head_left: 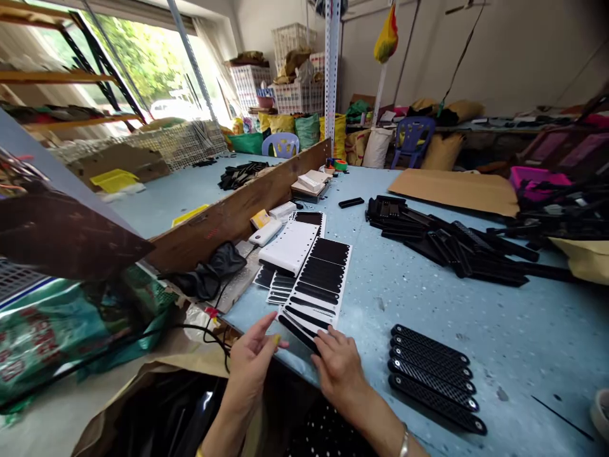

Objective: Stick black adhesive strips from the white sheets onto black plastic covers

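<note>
My left hand (252, 362) and my right hand (339, 365) meet at the near edge of the blue table (428, 298). Both pinch the near end of a white sheet of black oval stickers (320, 284); a dark strip (297, 331) lifts at its near corner between my fingers. More sticker sheets (291, 246) lie stacked just behind it. To the right of my right hand lies a row of several black patterned strips (432, 376), side by side.
A heap of black plastic parts (451, 244) covers the table's far right, with brown cardboard (451, 189) behind. A wooden board (238, 212) runs along the left. A black bag (209, 270), cable and green packaging (71, 330) lie at my left.
</note>
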Demonstrator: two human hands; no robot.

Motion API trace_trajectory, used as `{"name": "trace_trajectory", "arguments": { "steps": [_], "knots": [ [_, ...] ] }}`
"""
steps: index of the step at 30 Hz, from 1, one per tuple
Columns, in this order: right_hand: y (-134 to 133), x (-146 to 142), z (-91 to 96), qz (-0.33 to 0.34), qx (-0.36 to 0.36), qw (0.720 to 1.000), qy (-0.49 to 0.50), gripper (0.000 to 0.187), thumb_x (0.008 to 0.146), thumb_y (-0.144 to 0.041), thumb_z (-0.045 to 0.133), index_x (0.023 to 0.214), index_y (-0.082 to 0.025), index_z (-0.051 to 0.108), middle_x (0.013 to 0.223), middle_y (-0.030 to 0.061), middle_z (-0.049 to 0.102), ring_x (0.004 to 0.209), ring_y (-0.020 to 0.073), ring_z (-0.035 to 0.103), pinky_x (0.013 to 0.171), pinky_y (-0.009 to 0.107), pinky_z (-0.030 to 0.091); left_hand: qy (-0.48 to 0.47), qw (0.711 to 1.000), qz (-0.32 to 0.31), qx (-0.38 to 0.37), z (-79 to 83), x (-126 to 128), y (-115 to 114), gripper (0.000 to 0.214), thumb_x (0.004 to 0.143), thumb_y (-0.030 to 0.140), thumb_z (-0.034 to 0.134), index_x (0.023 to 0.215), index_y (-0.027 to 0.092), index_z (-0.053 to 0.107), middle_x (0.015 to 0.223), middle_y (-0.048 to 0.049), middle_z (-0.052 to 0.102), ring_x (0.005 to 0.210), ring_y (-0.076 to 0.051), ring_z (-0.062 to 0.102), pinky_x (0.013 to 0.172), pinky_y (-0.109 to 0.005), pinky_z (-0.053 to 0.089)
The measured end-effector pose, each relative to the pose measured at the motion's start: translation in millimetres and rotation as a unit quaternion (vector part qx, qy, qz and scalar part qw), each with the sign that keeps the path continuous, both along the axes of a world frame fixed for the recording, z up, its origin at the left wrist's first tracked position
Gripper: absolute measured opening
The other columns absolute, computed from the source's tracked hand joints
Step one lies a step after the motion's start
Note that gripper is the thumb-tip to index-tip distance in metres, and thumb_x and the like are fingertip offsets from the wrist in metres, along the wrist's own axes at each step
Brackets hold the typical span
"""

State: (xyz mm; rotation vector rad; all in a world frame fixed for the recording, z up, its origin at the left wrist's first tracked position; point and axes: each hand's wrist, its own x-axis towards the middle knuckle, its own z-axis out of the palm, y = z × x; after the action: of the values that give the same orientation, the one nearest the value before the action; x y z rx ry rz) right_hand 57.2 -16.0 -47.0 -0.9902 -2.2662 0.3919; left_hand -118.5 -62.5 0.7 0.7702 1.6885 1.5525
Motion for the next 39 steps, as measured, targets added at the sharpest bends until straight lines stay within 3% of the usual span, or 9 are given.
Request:
{"name": "trace_trajectory", "arguments": {
  "steps": [3,6,10,16,19,22,25,31,39],
  "knots": [
    [4.9,18.7,15.8,-0.011,-0.015,0.997,0.079,0.026,0.095,-0.015,0.044,0.109,-0.016,0.066,0.101,0.013,0.073,0.098,0.0301,0.065,0.081,0.044,0.05,-0.01,1.0,-0.005,0.01,-1.3,-3.7,3.4,0.059,0.067,0.032,0.081,0.122,0.013,0.067,0.118,-0.0143,0.073,0.092,-0.027,0.073,0.089,-0.038,0.055],
    [16.2,35.1,39.5,-0.003,-0.091,0.988,0.128,0.026,0.099,-0.022,0.042,0.096,-0.019,0.068,0.087,0.0084,0.071,0.081,0.0226,0.065,0.075,0.035,0.05,0.028,0.999,-0.037,0.016,-3.2,-0.3,12.5,0.049,0.064,0.026,0.082,0.11,0.016,0.074,0.112,-0.0118,0.076,0.104,-0.03,0.069,0.094,-0.038,0.052],
    [27.9,50.7,57.6,0.014,-0.167,0.976,0.142,0.03,0.1,-0.027,0.043,0.088,-0.019,0.069,0.082,0.0058,0.07,0.076,0.0191,0.064,0.068,0.028,0.049,0.007,0.993,-0.116,0.006,8.3,18.4,20.7,0.02,0.071,0.029,0.08,0.084,0.015,0.077,0.08,-0.0073,0.077,0.078,-0.024,0.072,0.075,-0.031,0.054],
    [19.6,57.8,42.4,0.032,-0.199,0.976,0.079,0.035,0.099,-0.025,0.043,0.073,-0.019,0.066,0.069,0.0033,0.066,0.063,0.0171,0.062,0.057,0.027,0.047,-0.256,0.963,-0.084,-0.012,17.6,33.5,21.3,0.029,0.066,0.036,0.085,0.074,0.015,0.068,0.065,-0.0034,0.073,0.057,-0.017,0.07,0.054,-0.023,0.052],
    [10.6,57.0,36.1,-0.019,-0.067,0.994,0.082,0.021,0.092,-0.018,0.049,0.091,-0.018,0.07,0.082,0.0088,0.072,0.075,0.0241,0.067,0.067,0.035,0.053,-0.278,0.956,-0.091,-0.035,11.5,35.9,14.1,0.031,0.062,0.033,0.088,0.07,0.014,0.065,0.053,-0.0002,0.067,0.046,-0.016,0.067,0.044,-0.019,0.046],
    [0.3,51.8,34.1,-0.01,0.038,0.992,0.117,0.027,0.087,-0.013,0.054,0.109,-0.019,0.068,0.104,0.013,0.073,0.1,0.0308,0.067,0.083,0.046,0.054,-0.289,0.95,-0.095,-0.072,5.0,41.8,0.8,0.029,0.062,0.031,0.087,0.069,0.014,0.064,0.051,-0.0022,0.068,0.048,-0.019,0.07,0.043,-0.019,0.046],
    [-10.5,42.6,24.7,0.054,0.007,0.984,0.167,0.029,0.085,-0.015,0.059,0.111,-0.022,0.068,0.105,0.0103,0.074,0.101,0.0281,0.068,0.087,0.047,0.056,-0.328,0.933,-0.108,-0.095,-0.7,48.5,-12.9,0.026,0.065,0.03,0.085,0.07,0.012,0.066,0.055,-0.0063,0.071,0.051,-0.02,0.071,0.047,-0.022,0.05],
    [-20.7,36.6,-1.3,0.066,-0.091,0.972,0.206,0.019,0.083,-0.016,0.065,0.101,-0.02,0.072,0.095,0.0098,0.077,0.086,0.0254,0.071,0.077,0.043,0.06,-0.372,0.913,-0.14,-0.094,-9.4,51.5,-23.5,0.021,0.068,0.025,0.084,0.07,0.009,0.071,0.062,-0.0094,0.072,0.055,-0.017,0.069,0.053,-0.022,0.051],
    [-21.6,40.7,10.4,0.07,-0.138,0.96,0.234,0.024,0.085,-0.017,0.066,0.107,-0.02,0.075,0.1,0.011,0.076,0.093,0.0259,0.071,0.082,0.042,0.059,-0.43,0.889,-0.136,-0.077,-9.7,55.1,-17.5,0.024,0.061,0.023,0.09,0.068,0.01,0.071,0.057,0.0003,0.061,0.048,-0.005,0.051,0.048,-0.015,0.039]
  ]
}}
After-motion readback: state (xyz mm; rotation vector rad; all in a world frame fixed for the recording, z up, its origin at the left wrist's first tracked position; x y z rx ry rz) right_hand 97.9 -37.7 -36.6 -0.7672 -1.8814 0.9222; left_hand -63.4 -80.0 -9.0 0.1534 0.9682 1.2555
